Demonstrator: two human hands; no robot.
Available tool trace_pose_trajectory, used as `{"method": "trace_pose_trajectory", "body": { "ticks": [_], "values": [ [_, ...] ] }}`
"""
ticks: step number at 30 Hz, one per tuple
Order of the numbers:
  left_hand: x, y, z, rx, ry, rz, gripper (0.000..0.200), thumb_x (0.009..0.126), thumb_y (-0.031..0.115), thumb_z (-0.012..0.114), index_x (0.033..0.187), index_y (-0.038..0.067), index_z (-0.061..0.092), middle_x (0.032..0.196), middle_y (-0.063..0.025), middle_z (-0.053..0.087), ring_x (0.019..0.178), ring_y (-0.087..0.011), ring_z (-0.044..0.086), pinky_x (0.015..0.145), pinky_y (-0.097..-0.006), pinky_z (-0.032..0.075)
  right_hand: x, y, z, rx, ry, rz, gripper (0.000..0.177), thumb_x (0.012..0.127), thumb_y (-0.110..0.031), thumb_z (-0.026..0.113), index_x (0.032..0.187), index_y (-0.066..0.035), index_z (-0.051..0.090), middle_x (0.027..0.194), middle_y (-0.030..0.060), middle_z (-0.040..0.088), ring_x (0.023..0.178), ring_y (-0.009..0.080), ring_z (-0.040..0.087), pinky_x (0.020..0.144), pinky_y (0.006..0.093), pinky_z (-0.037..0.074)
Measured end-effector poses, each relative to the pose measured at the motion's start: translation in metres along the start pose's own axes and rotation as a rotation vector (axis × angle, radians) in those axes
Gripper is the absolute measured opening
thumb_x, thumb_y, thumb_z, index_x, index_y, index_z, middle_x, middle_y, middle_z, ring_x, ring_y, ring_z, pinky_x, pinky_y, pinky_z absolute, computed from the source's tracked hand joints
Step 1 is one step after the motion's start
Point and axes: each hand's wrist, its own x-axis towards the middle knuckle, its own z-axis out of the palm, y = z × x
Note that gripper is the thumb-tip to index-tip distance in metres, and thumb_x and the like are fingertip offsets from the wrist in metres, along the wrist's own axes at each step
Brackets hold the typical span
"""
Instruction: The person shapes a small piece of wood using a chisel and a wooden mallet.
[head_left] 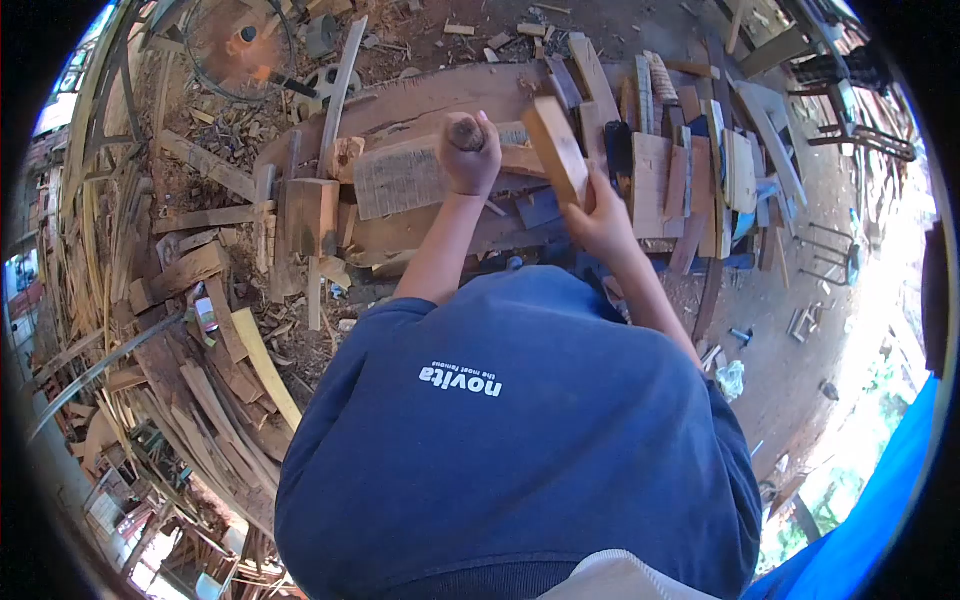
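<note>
My left hand (pixel 474 168) is closed around an upright wooden handle (pixel 465 133), whose round, dark end shows above the fist. What lies below the fist is hidden. To its right, my right hand (pixel 605 222) grips a light wooden block (pixel 556 148) near its lower end, and the block tilts up and to the left. Both hands are over a long wooden bench (pixel 400 120). On the bench a flat, greyish rough board (pixel 400 183) lies beside and partly behind my left hand. The two hands are apart.
Several boards and offcuts (pixel 655 185) crowd the bench's right side. A thick wooden block (pixel 312 215) stands at its left. Planks and shavings (pixel 215 400) cover the lower left floor. A round wire guard (pixel 238 50) is at the top left, metal frames (pixel 850 130) at the right.
</note>
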Motion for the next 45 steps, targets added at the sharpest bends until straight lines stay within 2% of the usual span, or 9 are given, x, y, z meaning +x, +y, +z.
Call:
{"method": "trace_pose_trajectory", "body": {
  "ticks": [4, 17, 23, 25, 27, 33, 38, 40, 45],
  "values": [
    [-0.01, -0.005, 0.007, -0.054, -0.037, -0.046, 0.016, 0.085, 0.008, 0.069, 0.079, 0.007, 0.054, 0.065, -0.0045, 0.055, 0.056, -0.0152, 0.052, 0.055, -0.0285, 0.044, 0.031, -0.151, -0.048, 0.048, 0.008, -0.36, 0.047, 0.082, -0.018, 0.071, 0.119, 0.002, 0.049, 0.091, 0.0153, 0.063, 0.083, 0.016, 0.062, 0.069, 0.0324, 0.05],
    [-0.028, -0.025, 0.018, -0.912, 0.006, -0.533, 0.034, 0.079, 0.014, 0.078, 0.106, 0.002, 0.063, 0.09, -0.0043, 0.07, 0.079, -0.0148, 0.068, 0.073, -0.0288, 0.053, 0.023, -0.224, -0.06, -0.306, -0.226, -0.327, 0.032, 0.084, -0.016, 0.069, 0.103, -0.002, 0.048, 0.076, 0.019, 0.058, 0.067, 0.0359, 0.062, 0.065, 0.0389, 0.05],
    [-0.035, -0.047, 0.022, 0.074, -0.201, -0.07, 0.023, 0.084, 0.011, 0.071, 0.104, 0.004, 0.061, 0.087, -0.0041, 0.067, 0.078, -0.0189, 0.067, 0.07, -0.0303, 0.054, 0.022, -0.237, -0.05, 0.213, 0.134, -0.649, 0.036, 0.083, -0.011, 0.071, 0.104, 0.001, 0.045, 0.085, 0.0109, 0.061, 0.082, 0.0197, 0.061, 0.075, 0.0378, 0.05],
    [-0.047, -0.06, 0.027, -0.527, -0.19, -0.318, 0.021, 0.087, 0.01, 0.064, 0.108, 0.007, 0.061, 0.093, -0.0041, 0.066, 0.083, -0.022, 0.067, 0.071, -0.0315, 0.055, 0.031, -0.174, -0.01, -0.017, -0.034, -0.481, 0.037, 0.085, -0.017, 0.069, 0.107, 0.002, 0.046, 0.089, 0.0191, 0.064, 0.086, 0.0307, 0.066, 0.079, 0.0417, 0.05],
    [-0.034, -0.038, 0.013, -1.486, -0.186, -1.098, 0.023, 0.088, 0.011, 0.062, 0.111, 0.01, 0.061, 0.097, -0.0039, 0.065, 0.086, -0.0236, 0.067, 0.072, -0.0336, 0.057, 0.027, -0.167, -0.005, -0.25, -0.253, -0.193, 0.037, 0.086, -0.02, 0.068, 0.107, 0.002, 0.047, 0.093, 0.0235, 0.066, 0.089, 0.037, 0.067, 0.081, 0.0436, 0.05],
    [-0.025, -0.019, 0.02, -0.05, -0.096, 0.089, 0.015, 0.085, 0.008, 0.068, 0.093, 0.01, 0.056, 0.074, -0.0098, 0.062, 0.068, -0.0289, 0.066, 0.062, -0.0378, 0.053, 0.022, -0.272, -0.078, -0.176, -0.152, -0.438, 0.031, 0.088, -0.022, 0.066, 0.103, 0.001, 0.051, 0.083, 0.0199, 0.065, 0.078, 0.0279, 0.066, 0.071, 0.038, 0.051],
    [-0.029, -0.037, 0.031, -0.148, -0.138, -0.054, 0.02, 0.085, 0.01, 0.069, 0.082, 0.009, 0.05, 0.067, -0.0117, 0.057, 0.058, -0.0312, 0.061, 0.056, -0.0399, 0.049, 0.023, -0.233, -0.042, 0.422, 0.177, -0.619, 0.032, 0.087, -0.02, 0.066, 0.103, 0.0, 0.048, 0.078, 0.0179, 0.061, 0.072, 0.0206, 0.06, 0.065, 0.0339, 0.051],
    [-0.031, -0.029, 0.027, -0.368, -0.202, -0.13, 0.021, 0.083, 0.009, 0.07, 0.082, 0.008, 0.05, 0.069, -0.0122, 0.058, 0.059, -0.0316, 0.061, 0.056, -0.0401, 0.049, 0.031, -0.143, 0.0, -0.432, -0.172, -0.327, 0.038, 0.086, -0.022, 0.065, 0.109, 0.003, 0.049, 0.096, 0.0303, 0.065, 0.094, 0.039, 0.067, 0.078, 0.0425, 0.053],
    [-0.021, -0.002, 0.011, -0.198, -0.233, -0.096, 0.024, 0.079, 0.009, 0.073, 0.083, 0.008, 0.049, 0.067, -0.0143, 0.059, 0.062, -0.037, 0.063, 0.054, -0.0416, 0.048, 0.05, -0.18, -0.035, -0.367, -0.16, -0.379, 0.036, 0.085, -0.02, 0.067, 0.11, 0.003, 0.053, 0.085, 0.021, 0.065, 0.08, 0.026, 0.066, 0.071, 0.0393, 0.051]
  ]
}}
